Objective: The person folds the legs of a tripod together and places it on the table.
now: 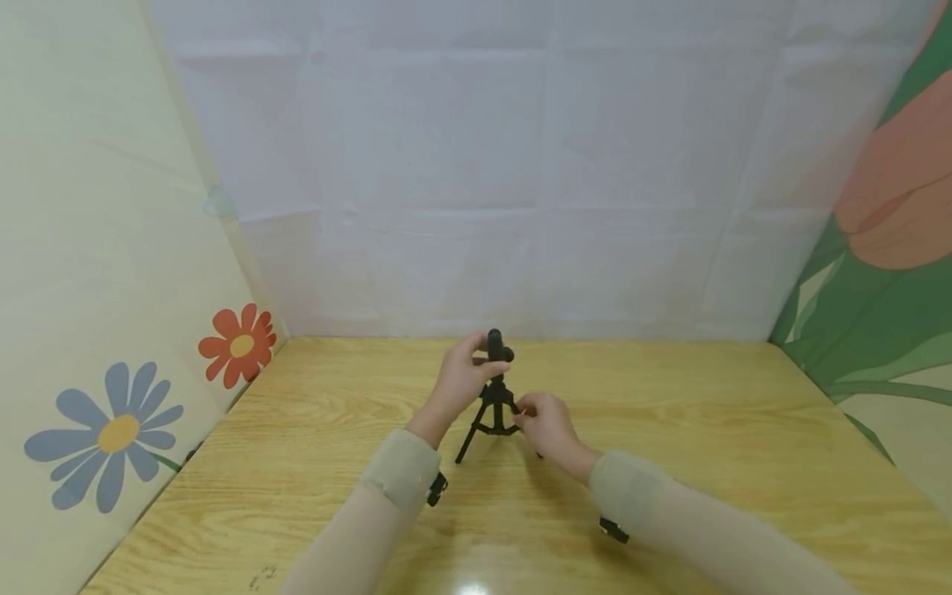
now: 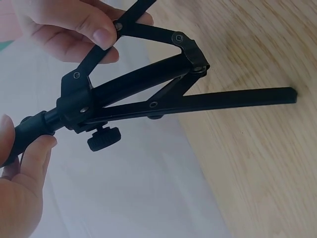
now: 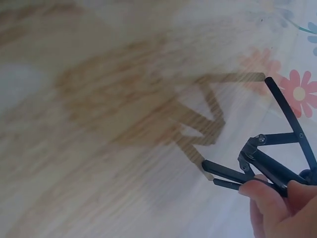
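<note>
A small black tripod (image 1: 497, 395) stands on the wooden table with its legs spread. My left hand (image 1: 459, 380) grips its upper column, thumb on the near side and fingers behind. In the left wrist view, the column's lower part (image 2: 143, 78), hinged braces and a knurled side knob (image 2: 104, 139) show clearly. My right hand (image 1: 549, 431) pinches one leg near the brace joint, thumb and fingers on either side of the bar; the right wrist view also shows these fingers (image 3: 265, 201) on the leg. That hand partly hides the right leg in the head view.
The light wood-grain table (image 1: 335, 413) meets a creased white sheet (image 1: 476, 165) at the back. Panels with painted flowers (image 1: 117, 433) stand on the left and right. Small black devices (image 1: 614, 530) are strapped at both wrists.
</note>
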`<state>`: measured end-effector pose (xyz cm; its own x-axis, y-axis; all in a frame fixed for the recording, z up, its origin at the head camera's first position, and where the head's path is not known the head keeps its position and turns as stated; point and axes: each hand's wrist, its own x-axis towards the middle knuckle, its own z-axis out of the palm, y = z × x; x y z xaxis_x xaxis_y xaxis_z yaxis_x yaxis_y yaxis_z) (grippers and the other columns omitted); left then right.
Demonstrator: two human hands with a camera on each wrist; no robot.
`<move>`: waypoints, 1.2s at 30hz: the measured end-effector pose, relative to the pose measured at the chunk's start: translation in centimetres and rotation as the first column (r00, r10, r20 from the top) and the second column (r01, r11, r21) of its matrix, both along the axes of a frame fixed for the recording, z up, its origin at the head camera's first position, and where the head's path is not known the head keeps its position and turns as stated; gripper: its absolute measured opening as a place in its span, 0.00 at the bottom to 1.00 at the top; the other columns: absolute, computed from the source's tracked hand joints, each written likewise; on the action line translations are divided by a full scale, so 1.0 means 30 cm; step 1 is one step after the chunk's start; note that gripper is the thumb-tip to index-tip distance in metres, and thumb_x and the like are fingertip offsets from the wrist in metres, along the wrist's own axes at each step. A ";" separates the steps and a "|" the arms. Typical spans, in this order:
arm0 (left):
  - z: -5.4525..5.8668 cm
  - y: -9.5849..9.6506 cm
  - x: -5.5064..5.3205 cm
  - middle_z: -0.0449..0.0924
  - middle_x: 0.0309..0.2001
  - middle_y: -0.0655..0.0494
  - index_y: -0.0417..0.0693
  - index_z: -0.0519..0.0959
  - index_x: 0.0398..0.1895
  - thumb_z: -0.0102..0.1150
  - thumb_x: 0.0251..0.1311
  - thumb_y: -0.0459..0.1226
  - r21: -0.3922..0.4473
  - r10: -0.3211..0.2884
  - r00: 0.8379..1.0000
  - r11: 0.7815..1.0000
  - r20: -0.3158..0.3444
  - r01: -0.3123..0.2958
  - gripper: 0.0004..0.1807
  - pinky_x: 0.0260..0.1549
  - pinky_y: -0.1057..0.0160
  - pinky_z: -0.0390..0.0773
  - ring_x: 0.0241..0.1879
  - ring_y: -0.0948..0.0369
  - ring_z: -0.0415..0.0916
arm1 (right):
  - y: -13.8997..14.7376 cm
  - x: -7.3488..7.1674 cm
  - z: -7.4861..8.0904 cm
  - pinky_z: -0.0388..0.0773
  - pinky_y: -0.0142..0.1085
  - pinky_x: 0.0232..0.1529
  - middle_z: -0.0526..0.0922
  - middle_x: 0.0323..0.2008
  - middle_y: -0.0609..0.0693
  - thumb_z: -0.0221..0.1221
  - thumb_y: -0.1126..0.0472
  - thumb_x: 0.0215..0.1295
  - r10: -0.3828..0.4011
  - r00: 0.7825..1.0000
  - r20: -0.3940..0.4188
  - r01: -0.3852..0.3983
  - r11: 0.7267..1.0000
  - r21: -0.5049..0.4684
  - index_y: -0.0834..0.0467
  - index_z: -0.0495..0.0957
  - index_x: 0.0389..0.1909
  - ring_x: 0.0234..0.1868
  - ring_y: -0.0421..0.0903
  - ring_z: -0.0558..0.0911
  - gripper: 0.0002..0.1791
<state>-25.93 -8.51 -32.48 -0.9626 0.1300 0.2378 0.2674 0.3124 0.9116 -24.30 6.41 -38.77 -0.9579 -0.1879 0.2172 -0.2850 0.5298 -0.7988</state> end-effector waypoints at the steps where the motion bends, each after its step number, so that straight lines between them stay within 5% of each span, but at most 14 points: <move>1: -0.002 0.000 -0.001 0.76 0.49 0.43 0.38 0.76 0.51 0.62 0.62 0.30 0.001 -0.001 1.000 1.000 -0.003 0.001 0.15 0.44 0.48 0.81 0.49 0.43 0.78 | -0.001 0.000 -0.001 0.77 0.37 0.26 0.83 0.28 0.55 0.60 0.75 0.61 -0.002 1.000 0.003 0.002 1.000 -0.009 0.71 0.82 0.36 0.26 0.44 0.78 0.04; 11: -0.003 -0.005 -0.006 0.75 0.51 0.45 0.40 0.76 0.51 0.63 0.63 0.32 -0.001 -0.019 1.000 1.000 0.006 0.019 0.15 0.46 0.49 0.80 0.52 0.44 0.77 | -0.007 -0.005 -0.007 0.81 0.43 0.35 0.84 0.37 0.61 0.60 0.73 0.63 -0.039 0.999 -0.011 0.038 0.998 -0.049 0.71 0.82 0.42 0.35 0.51 0.82 0.08; 26: -0.010 -0.004 -0.002 0.75 0.49 0.44 0.38 0.76 0.52 0.62 0.63 0.30 0.052 -0.046 0.999 0.998 0.008 0.046 0.15 0.45 0.52 0.81 0.51 0.44 0.78 | -0.013 -0.010 -0.031 0.76 0.35 0.27 0.80 0.25 0.52 0.62 0.74 0.61 -0.044 0.999 -0.018 0.041 0.989 -0.143 0.70 0.81 0.31 0.26 0.43 0.75 0.01; 36: -0.011 -0.003 -0.013 0.76 0.48 0.42 0.36 0.76 0.51 0.61 0.63 0.30 0.065 -0.066 0.998 0.996 0.010 0.065 0.14 0.45 0.52 0.81 0.50 0.45 0.79 | -0.009 -0.016 -0.029 0.75 0.35 0.26 0.77 0.23 0.52 0.61 0.76 0.60 -0.003 1.000 -0.016 0.001 0.986 -0.167 0.65 0.76 0.24 0.24 0.43 0.74 0.08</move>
